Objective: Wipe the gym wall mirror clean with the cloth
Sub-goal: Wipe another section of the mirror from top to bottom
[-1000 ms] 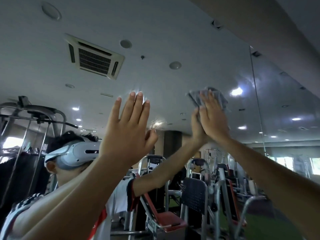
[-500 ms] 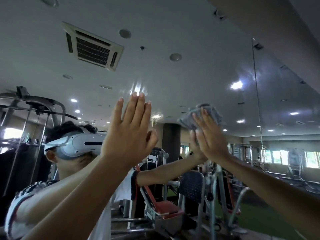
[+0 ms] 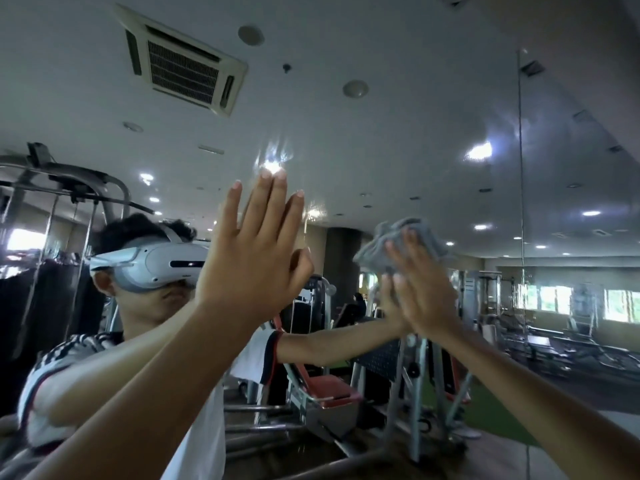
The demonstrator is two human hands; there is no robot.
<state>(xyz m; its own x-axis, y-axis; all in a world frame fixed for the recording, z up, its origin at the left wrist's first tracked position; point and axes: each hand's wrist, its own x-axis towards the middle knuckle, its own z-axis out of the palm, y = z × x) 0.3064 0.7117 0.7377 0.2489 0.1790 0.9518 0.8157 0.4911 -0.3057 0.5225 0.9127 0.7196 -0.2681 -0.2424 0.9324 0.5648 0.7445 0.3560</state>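
Observation:
The wall mirror [image 3: 398,140] fills the view and reflects the gym ceiling, machines and my own figure. My left hand [image 3: 252,261] lies flat against the glass, fingers straight and pointing up. My right hand [image 3: 420,289] presses a crumpled grey cloth [image 3: 405,240] onto the glass with straight fingers. The cloth bunches above and to the left of my fingertips. Both forearms reach up from the lower edge of the view.
A vertical seam [image 3: 521,168] between mirror panels runs to the right of the cloth. In the reflection stand a red-seated bench [image 3: 325,389] and several steel machine frames. Smears catch the light above my left fingertips.
My right hand has slid the cloth downward across the glass. The view has tilted down a little. My left hand stays planted in the same spot.

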